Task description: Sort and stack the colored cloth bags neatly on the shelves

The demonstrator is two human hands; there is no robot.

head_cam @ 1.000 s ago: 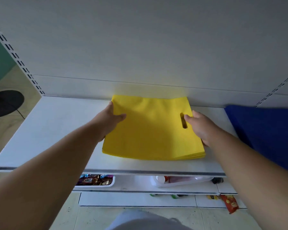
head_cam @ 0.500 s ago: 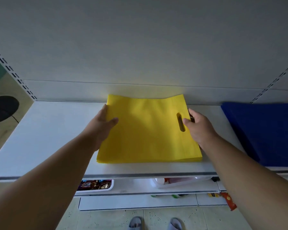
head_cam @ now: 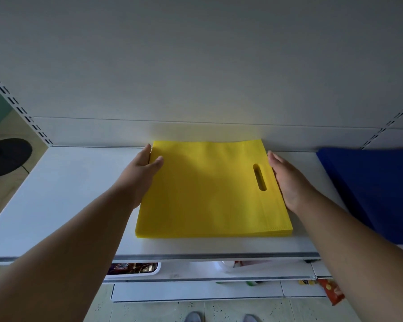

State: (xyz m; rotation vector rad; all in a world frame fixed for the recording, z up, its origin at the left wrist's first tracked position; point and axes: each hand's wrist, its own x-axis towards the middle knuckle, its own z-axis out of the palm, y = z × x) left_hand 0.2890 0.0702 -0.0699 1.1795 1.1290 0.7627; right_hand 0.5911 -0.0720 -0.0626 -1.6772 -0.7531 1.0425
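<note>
- White metal shelving filled the view, with a plain back panel [head_cam: 196, 66] and slotted uprights at both sides; the top shelf [head_cam: 63, 196] carried the bags.
- The stack of yellow bags [head_cam: 209, 189] lay flat near the middle of that shelf, its far edge close to the back panel and its handle slot toward the right side.
- The left hand [head_cam: 140, 175] was open against the stack's left edge, fingers alongside it and the thumb resting on the top bag.
- The right hand [head_cam: 289, 182] was open too, palm flat against the right edge just beside the slot; neither hand was gripping anything.
- Both hands seemed to be squaring the pile from its two sides.
- The yellow stack looked nearly finished: the top sat flat, though the layers at the front right corner fanned out slightly and might want one more nudge.
- A stack of blue bags [head_cam: 377, 189] lay on the same shelf to the right, apart from the yellow one and partly cut off by the frame, so its neatness could not be judged.
- Whether other colours remained to be sorted could not be told; only snack packets [head_cam: 133, 268] and oddments showed on the lower shelves.
</note>
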